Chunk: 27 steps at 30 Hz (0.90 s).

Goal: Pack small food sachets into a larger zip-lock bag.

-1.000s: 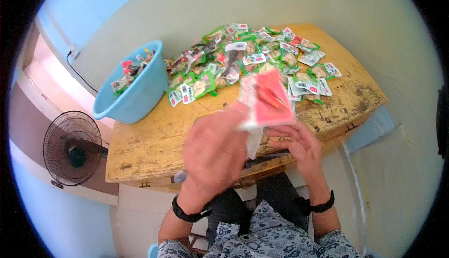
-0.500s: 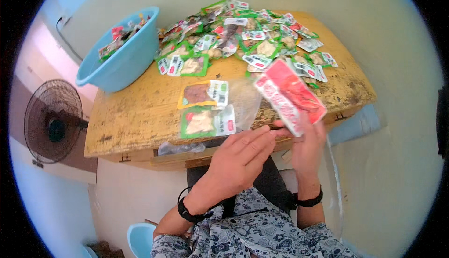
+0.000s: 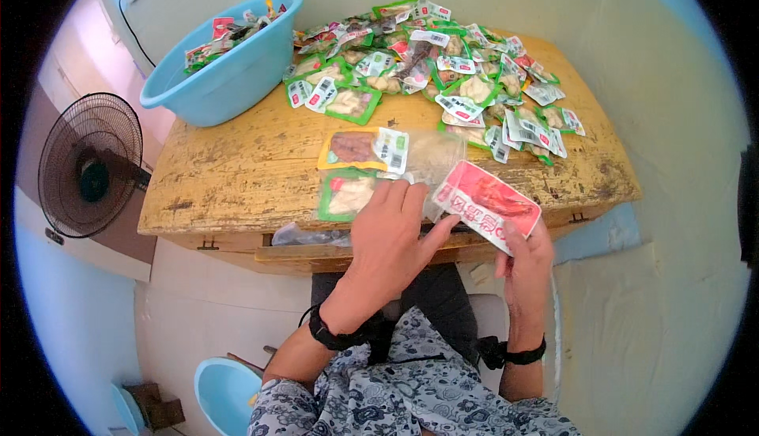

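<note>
A red and white food packet [image 3: 494, 203] is tilted up in my right hand [image 3: 528, 258], which grips its lower right corner between thumb and fingers. My left hand [image 3: 387, 234] lies palm down at the table's front edge, thumb spread toward the red packet. Its fingertips rest over a green-edged packet [image 3: 348, 197] with pale contents. Just behind that is a yellow-edged packet [image 3: 356, 147] with brown contents. Clear plastic film of a bag [image 3: 439, 155] spreads to the right of these two; whether both are inside it, I cannot tell.
Many small food packets [image 3: 474, 88] are heaped at the back of the worn yellow wooden table [image 3: 237, 167]. A blue basin [image 3: 221, 80] with more packets stands back left. An open drawer [image 3: 308, 256] holds clear plastic. A fan [image 3: 91, 167] and another blue basin [image 3: 225, 392] are at left.
My left hand has moved left onto the green-edged packet, away from my right hand. The red packet has tipped flatter and lower in my right hand. The view has shifted slightly.
</note>
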Motion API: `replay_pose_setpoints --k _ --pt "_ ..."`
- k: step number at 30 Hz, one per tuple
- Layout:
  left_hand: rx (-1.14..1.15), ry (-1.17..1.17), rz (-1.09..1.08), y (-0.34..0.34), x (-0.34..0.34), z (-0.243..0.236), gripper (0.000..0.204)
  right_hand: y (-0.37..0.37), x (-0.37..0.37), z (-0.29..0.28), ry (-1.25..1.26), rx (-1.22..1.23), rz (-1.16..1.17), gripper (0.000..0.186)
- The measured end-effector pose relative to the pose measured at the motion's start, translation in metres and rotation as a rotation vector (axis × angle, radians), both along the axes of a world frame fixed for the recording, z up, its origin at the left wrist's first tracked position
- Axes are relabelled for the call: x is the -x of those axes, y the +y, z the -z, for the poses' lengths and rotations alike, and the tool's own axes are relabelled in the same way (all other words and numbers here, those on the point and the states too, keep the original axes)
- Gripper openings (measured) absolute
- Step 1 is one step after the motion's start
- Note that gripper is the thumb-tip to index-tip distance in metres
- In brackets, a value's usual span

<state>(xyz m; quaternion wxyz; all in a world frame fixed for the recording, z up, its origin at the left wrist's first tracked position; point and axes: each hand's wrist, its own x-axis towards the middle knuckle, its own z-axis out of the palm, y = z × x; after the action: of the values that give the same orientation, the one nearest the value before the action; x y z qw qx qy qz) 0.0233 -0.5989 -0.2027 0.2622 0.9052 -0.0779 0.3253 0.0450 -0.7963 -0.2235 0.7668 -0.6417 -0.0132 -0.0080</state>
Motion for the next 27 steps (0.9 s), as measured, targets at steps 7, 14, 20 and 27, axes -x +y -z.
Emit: replay_pose_setpoints --k 7,14,20,27 --pt "0.007 -0.041 0.027 0.001 0.0 0.009 0.014 0.012 -0.01 0.002 0.002 -0.037 -0.089 0.027" --pt "0.038 -0.048 0.076 -0.014 0.01 0.007 0.015 0.033 -0.028 0.001 -0.009 -0.079 -0.319 0.025" --pt "0.095 -0.133 0.098 -0.015 0.009 0.005 0.015 0.058 -0.039 0.005 0.09 -0.029 -0.462 0.019" --pt "0.133 -0.121 0.098 -0.003 0.015 0.011 0.015 0.038 -0.049 0.005 0.102 0.168 -0.466 0.016"
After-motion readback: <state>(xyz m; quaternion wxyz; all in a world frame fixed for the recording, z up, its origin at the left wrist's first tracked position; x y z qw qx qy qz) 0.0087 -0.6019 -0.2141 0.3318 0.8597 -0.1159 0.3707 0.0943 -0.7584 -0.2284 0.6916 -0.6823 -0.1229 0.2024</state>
